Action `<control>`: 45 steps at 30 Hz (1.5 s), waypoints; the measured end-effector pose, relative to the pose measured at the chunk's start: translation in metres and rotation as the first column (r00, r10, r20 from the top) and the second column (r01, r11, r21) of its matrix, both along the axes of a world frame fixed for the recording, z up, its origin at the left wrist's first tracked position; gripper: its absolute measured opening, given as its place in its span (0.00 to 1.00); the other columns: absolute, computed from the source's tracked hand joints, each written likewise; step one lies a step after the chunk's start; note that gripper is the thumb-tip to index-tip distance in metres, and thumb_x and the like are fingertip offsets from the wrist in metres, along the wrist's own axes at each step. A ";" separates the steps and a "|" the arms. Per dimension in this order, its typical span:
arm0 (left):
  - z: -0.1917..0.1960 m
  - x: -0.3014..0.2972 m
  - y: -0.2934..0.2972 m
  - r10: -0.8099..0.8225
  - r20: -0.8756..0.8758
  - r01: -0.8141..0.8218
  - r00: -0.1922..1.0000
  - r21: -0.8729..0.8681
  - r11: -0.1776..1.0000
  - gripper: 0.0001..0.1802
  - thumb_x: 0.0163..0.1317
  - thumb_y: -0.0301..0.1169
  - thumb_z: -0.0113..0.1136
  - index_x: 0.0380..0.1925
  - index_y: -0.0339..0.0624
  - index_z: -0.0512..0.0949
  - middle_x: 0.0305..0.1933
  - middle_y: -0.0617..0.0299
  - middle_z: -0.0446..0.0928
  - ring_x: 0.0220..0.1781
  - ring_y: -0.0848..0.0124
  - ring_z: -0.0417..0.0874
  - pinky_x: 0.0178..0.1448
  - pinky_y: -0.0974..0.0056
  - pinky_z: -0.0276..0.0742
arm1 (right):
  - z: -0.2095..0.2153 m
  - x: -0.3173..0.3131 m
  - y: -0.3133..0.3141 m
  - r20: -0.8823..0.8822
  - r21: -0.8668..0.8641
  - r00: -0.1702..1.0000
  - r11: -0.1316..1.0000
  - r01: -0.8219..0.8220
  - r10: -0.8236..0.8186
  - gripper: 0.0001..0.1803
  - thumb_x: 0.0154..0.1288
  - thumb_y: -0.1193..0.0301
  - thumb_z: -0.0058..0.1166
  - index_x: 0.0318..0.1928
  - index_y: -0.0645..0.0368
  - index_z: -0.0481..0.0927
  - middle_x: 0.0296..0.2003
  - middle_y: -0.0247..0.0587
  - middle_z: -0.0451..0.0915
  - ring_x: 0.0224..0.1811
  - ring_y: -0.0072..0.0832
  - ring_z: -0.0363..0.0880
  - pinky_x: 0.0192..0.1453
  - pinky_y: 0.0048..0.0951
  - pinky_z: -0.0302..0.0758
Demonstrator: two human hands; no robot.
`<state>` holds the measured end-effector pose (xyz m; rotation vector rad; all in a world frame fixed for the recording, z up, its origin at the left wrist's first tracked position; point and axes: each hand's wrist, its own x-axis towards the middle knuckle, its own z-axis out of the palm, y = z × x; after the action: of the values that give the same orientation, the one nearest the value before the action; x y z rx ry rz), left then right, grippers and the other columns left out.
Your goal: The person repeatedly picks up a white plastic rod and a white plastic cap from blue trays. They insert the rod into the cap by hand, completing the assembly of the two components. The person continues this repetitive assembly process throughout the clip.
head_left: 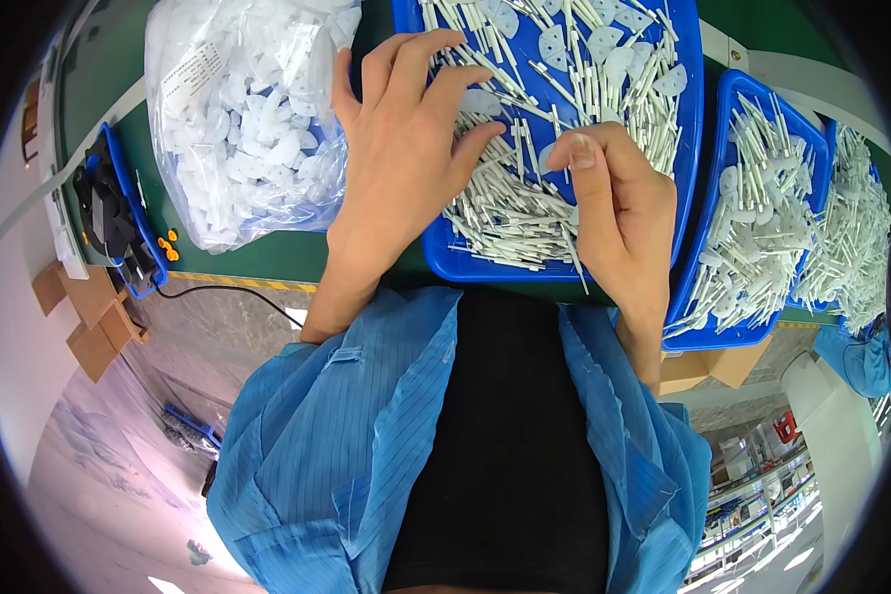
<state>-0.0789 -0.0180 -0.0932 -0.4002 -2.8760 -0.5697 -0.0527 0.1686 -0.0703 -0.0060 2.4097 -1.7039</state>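
My left hand (401,148) is spread over the left side of a blue tray (554,265), fingers apart and nothing visible in its grasp. Under its fingertips lie thin white rods (510,223) and a translucent fan-shaped plastic piece (480,101). My right hand (624,203) is closed in a pinch above the middle of the same tray, thumb pressed to the bent forefinger. A white rod and a translucent piece show beside its thumb tip; whether they are gripped or lie behind, I cannot tell. Further fan-shaped pieces (604,45) rest among rods at the tray's far side.
At the left, a clear plastic bag (252,129) is full of translucent fan-shaped pieces. Two more blue trays of white parts (752,228) stand at the right. A blue bin with black items (109,203) and small orange pieces (171,245) sit by the table's left end.
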 end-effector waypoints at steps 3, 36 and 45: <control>0.005 0.000 -0.001 -0.049 -0.047 0.047 0.998 -0.061 0.997 0.12 0.54 0.32 0.70 0.40 0.52 0.86 0.51 0.69 0.81 0.60 0.59 0.73 0.69 0.53 0.58 | 0.009 -0.001 0.000 0.030 -0.003 0.999 1.000 -0.023 0.023 0.08 0.75 0.70 0.49 0.43 0.62 0.78 0.23 0.38 0.78 0.18 0.19 0.68 0.24 0.24 0.65; -0.002 0.006 0.007 -0.159 0.022 0.004 0.987 0.987 0.158 0.16 0.56 0.14 0.67 0.46 0.31 0.83 0.48 0.50 0.83 0.40 0.71 0.87 0.46 0.73 0.84 | 0.021 0.009 -0.028 -0.212 0.078 0.977 0.997 0.005 0.012 0.03 0.71 0.74 0.54 0.43 0.59 0.76 0.21 0.40 0.80 0.18 0.33 0.81 0.20 0.31 0.73; -0.017 0.005 -0.004 -0.116 -0.199 0.214 0.973 0.968 0.133 0.11 0.52 0.13 0.70 0.37 0.30 0.84 0.45 0.47 0.83 0.41 0.70 0.87 0.41 0.74 0.83 | 0.031 0.000 -0.028 -0.259 0.028 0.961 0.995 -0.092 0.096 0.09 0.77 0.71 0.46 0.40 0.61 0.77 0.26 0.30 0.79 0.22 0.11 0.66 0.25 0.17 0.62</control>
<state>-0.0739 -0.0218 -0.1102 -0.4413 -1.6606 -2.2069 -0.0529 0.1403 -0.0398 -0.3589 2.5573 -1.7369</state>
